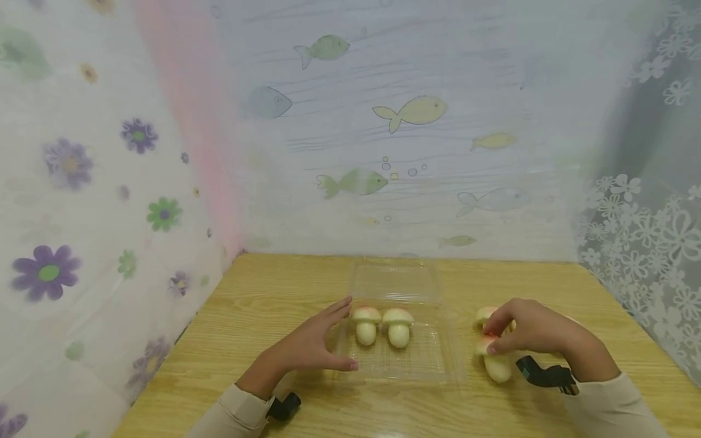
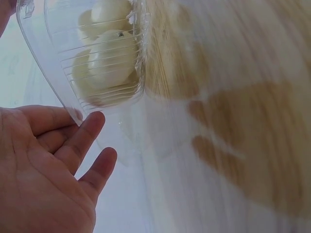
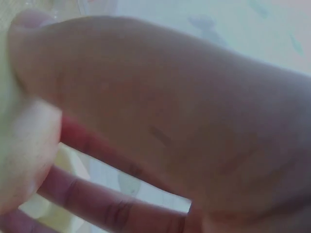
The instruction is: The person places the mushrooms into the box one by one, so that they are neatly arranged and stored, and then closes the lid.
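A clear plastic clamshell box (image 1: 432, 356) lies with its lid back. Inside, near its left wall, two toy mushrooms (image 1: 366, 328) stand side by side, pale with pink-tinged caps. My left hand (image 1: 312, 340) rests at the box's left edge, thumb and fingers spread; in the left wrist view a fingertip touches the clear rim (image 2: 48, 82). To the right of the box, my right hand (image 1: 533, 328) grips another toy mushroom (image 1: 497, 368) by its cap, the stem pointing toward me. Behind it, a further mushroom (image 1: 484, 314) is partly covered by my fingers.
The box's transparent lid (image 1: 394, 280) reaches toward the back of the wooden table (image 1: 279, 283). Behind the table hangs a fish-print curtain (image 1: 339, 134); flowered sheets close off the left and right sides. A black wrist camera (image 1: 544, 372) sits on my right wrist.
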Available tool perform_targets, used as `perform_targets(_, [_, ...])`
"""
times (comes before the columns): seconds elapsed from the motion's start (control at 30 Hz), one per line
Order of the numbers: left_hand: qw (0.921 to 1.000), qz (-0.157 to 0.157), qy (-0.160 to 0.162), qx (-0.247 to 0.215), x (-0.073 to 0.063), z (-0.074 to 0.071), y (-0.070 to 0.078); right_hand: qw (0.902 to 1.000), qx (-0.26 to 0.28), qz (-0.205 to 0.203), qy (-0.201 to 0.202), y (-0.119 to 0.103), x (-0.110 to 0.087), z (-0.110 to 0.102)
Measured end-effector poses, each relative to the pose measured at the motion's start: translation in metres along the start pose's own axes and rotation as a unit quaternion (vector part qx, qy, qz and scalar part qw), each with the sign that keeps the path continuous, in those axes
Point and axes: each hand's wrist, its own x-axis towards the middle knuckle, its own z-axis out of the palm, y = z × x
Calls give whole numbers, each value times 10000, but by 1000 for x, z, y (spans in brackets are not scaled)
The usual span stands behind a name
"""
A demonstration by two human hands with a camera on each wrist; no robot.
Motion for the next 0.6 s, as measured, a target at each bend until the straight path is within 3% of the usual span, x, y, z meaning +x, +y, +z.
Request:
perform_targets(0.27, [10000,-28,-7,36,0,-1,1,9993,284,-248,-40,3,1,-1])
perform_targets(0.5, [10000,-42,-8,3,0,0,0,9906,1230,-345,-496,2,2,-1])
perform_targets(0.6, [10000,-53,-20,8,0,0,1,9891,1281,-468,-554,4,2,-1])
